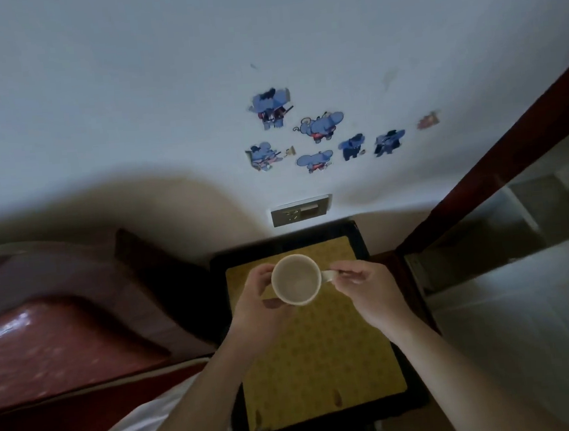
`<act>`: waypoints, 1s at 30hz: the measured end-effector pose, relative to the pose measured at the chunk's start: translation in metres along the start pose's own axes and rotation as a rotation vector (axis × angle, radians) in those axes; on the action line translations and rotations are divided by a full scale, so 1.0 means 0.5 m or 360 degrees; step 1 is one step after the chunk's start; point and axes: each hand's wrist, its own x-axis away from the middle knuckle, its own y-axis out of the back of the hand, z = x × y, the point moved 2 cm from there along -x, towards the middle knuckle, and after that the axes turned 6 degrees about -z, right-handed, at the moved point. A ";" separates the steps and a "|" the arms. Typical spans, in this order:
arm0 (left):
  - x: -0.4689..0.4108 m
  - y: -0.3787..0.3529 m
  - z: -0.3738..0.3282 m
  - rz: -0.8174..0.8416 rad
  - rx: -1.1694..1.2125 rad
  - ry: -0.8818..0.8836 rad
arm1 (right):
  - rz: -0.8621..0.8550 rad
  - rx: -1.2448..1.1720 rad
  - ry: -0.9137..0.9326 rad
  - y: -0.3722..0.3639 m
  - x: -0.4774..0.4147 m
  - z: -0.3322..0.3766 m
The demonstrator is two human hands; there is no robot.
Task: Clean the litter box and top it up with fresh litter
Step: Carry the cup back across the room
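The left hand (256,303) wraps a white mug (297,279) from 9 o'clock, and the right hand (365,287) pinches its handle at 3 o'clock, above a yellow-topped table (324,366). Blue elephant stickers (320,128) and a wall socket (301,210) lie toward 12 o'clock. A bed (46,339) lies at 9 o'clock.

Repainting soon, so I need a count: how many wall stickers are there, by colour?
Blue stickers: 6
Pinkish sticker: 1
Total: 7
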 end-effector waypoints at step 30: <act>0.097 0.100 -0.174 -0.0310 -0.0511 -0.0059 | 0.0120 0.0470 0.0085 0.070 0.076 0.178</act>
